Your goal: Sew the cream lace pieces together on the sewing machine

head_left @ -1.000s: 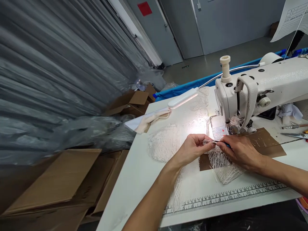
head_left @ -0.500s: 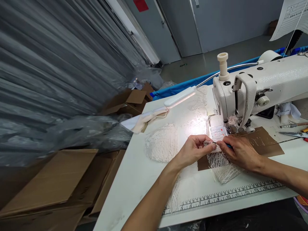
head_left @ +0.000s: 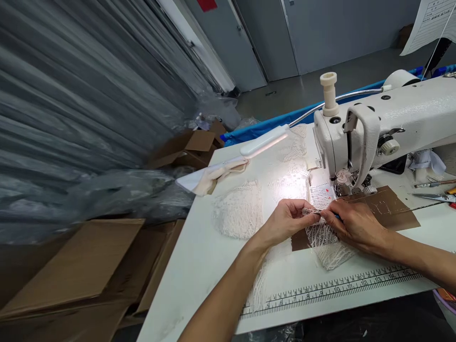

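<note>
My left hand (head_left: 287,222) pinches the upper edge of a white lace piece (head_left: 329,244) that lies on the sewing table (head_left: 213,256), in front of the needle. My right hand (head_left: 351,223) is closed round a small blue-handled tool (head_left: 335,216) whose tip meets the lace edge between my two hands. The white sewing machine (head_left: 384,118) stands just behind them, its lamp lighting the needle plate. A brown paper sheet (head_left: 386,209) lies under the lace and my right hand.
More white lace pieces (head_left: 238,213) lie left of my hands. A printed ruler (head_left: 338,287) runs along the table's front edge. Scissors (head_left: 432,196) lie at the far right. Cardboard boxes (head_left: 81,266) and plastic-wrapped bundles (head_left: 117,194) fill the floor on the left.
Both hands keep their hold on the lace edge and tool. Only the camera has drifted slightly, shifting the scene a little.
</note>
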### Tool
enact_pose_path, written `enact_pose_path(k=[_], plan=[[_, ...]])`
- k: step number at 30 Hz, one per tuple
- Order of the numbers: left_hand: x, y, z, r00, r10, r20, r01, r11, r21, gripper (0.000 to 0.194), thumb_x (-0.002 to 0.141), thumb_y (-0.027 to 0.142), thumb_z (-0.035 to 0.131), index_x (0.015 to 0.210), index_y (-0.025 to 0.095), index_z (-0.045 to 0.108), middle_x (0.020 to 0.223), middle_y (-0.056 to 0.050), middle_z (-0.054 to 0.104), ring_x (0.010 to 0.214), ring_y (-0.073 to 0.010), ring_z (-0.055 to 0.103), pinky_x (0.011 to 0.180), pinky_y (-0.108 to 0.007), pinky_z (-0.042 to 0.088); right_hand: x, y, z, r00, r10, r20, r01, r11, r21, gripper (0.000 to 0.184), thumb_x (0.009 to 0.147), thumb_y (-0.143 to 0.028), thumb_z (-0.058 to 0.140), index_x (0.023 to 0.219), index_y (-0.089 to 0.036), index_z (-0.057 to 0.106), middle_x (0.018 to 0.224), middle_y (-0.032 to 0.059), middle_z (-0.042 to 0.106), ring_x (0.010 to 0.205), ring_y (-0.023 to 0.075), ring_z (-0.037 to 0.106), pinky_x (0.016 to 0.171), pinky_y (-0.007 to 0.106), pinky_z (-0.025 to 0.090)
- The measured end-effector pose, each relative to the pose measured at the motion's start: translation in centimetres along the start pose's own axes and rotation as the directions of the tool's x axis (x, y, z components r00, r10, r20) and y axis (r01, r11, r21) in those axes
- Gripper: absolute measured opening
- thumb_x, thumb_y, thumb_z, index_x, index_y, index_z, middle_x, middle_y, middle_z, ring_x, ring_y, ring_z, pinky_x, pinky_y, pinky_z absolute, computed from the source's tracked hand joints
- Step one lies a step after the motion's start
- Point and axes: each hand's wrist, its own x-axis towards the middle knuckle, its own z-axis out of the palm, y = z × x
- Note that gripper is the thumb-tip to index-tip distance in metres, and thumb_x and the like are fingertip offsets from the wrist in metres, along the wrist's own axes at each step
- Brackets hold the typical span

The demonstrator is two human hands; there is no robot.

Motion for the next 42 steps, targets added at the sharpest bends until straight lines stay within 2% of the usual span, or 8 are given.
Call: enact_pose_path(k=[7, 14, 23, 26, 33, 36, 40, 42], plan=[[0.0, 0.1, 0.2, 1.0, 0.004, 0.012, -0.004, 1.0, 0.007, 0.033, 0.06, 0.039, 0.085, 0.067, 0.013, 0.067, 0.057, 0.003, 0.057, 0.052, -0.0058, 0.045, 0.048, -0.019, 0.033, 0.3, -0.3, -0.3, 0.996, 0.055, 0.065, -0.058, 0.997, 0.041, 0.035, 0.1, -0.039, 0.038, 0.081, -0.016, 0.057, 0.074, 0.0064, 0.062, 0.064, 0.0161, 0.055, 0.059, 0.029, 0.033], [0.0, -0.4, 0.0, 0.999, 0.002, 0.039, -0.005, 0.997, 0.077, 0.033, 0.064, 0.042, 0.081, 0.07, 0.013, 0.066, 0.053, 0.005, 0.048, 0.049, -0.0049, 0.036, 0.046, -0.019, 0.024, 0.3, 0.0, 0.1, 0.995, 0.097, 0.038, -0.102, 0.98, 0.169, 0.04, 0.097, -0.043, 0.038, 0.065, -0.02, 0.042, 0.058, -0.0008, 0.044, 0.052, 0.0111, 0.037, 0.055, 0.027, 0.024], [0.1, -0.1, -0.2, 0.999, 0.053, 0.006, -0.053, 0.997, 0.048, 0.03, 0.07, 0.039, 0.078, 0.077, 0.012, 0.066, 0.065, 0.001, 0.061, 0.058, -0.0082, 0.053, 0.055, -0.02, 0.042, 0.2, 0.5, -0.8, 0.982, 0.186, -0.032, -0.142, 0.838, 0.527, 0.05, 0.09, -0.065, 0.034, 0.088, -0.02, 0.054, 0.069, 0.0007, 0.052, 0.059, 0.0133, 0.046, 0.057, 0.028, 0.036], [0.1, -0.1, -0.4, 0.996, 0.085, 0.023, -0.085, 0.996, 0.014, 0.03, 0.07, 0.037, 0.078, 0.083, 0.013, 0.066, 0.069, 0.0, 0.064, 0.062, -0.009, 0.058, 0.059, -0.021, 0.047, 0.2, 0.4, -0.7, 0.991, 0.137, 0.003, -0.116, 0.826, 0.551, 0.042, 0.082, -0.057, 0.053, 0.097, -0.018, 0.057, 0.071, 0.0009, 0.054, 0.059, 0.0128, 0.047, 0.056, 0.028, 0.038], [-0.2, -0.3, -0.9, 0.973, 0.227, -0.039, -0.209, 0.941, 0.266, 0.022, 0.08, 0.033, 0.068, 0.091, 0.014, 0.069, 0.074, -0.003, 0.068, 0.063, -0.0108, 0.06, 0.056, -0.021, 0.049, 0.3, 0.7, 0.2, 0.979, 0.097, -0.18, 0.023, 0.822, 0.569, 0.023, 0.087, -0.039, 0.048, 0.082, -0.019, 0.057, 0.064, 0.0, 0.053, 0.059, 0.0122, 0.047, 0.057, 0.027, 0.037], [0.2, -0.9, -1.0, 0.855, 0.506, -0.116, -0.388, 0.771, 0.505, 0.008, 0.081, 0.023, 0.066, 0.083, 0.016, 0.068, 0.077, -0.004, 0.07, 0.069, -0.0131, 0.064, 0.061, -0.023, 0.052, 0.3, 0.9, 0.5, 0.967, 0.069, -0.243, 0.072, 0.847, 0.527, 0.02, 0.087, -0.037, 0.049, 0.084, -0.019, 0.056, 0.066, 0.0004, 0.055, 0.058, 0.0118, 0.047, 0.056, 0.027, 0.038], [0.8, -1.7, -1.0, 0.541, 0.841, -0.013, -0.63, 0.415, 0.656, 0.014, 0.079, 0.006, 0.057, 0.083, 0.017, 0.063, 0.084, -0.003, 0.072, 0.076, -0.0132, 0.068, 0.068, -0.024, 0.055, 0.2, 1.1, 0.9, 0.971, 0.081, -0.225, 0.054, 0.842, 0.537, 0.014, 0.084, -0.032, 0.055, 0.089, -0.019, 0.054, 0.067, -0.0007, 0.057, 0.057, 0.0115, 0.049, 0.056, 0.026, 0.039], [1.0, -2.0, -1.0, 0.45, 0.892, 0.044, -0.684, 0.313, 0.658, 0.017, 0.077, 0.002, 0.054, 0.082, 0.018, 0.059, 0.089, -0.004, 0.073, 0.079, -0.0134, 0.069, 0.068, -0.024, 0.056, 0.2, 1.1, 1.0, 0.973, 0.097, -0.211, 0.039, 0.828, 0.559, 0.009, 0.081, -0.025, 0.054, 0.088, -0.02, 0.054, 0.071, -0.0001, 0.061, 0.058, 0.0113, 0.051, 0.058, 0.026, 0.041]])
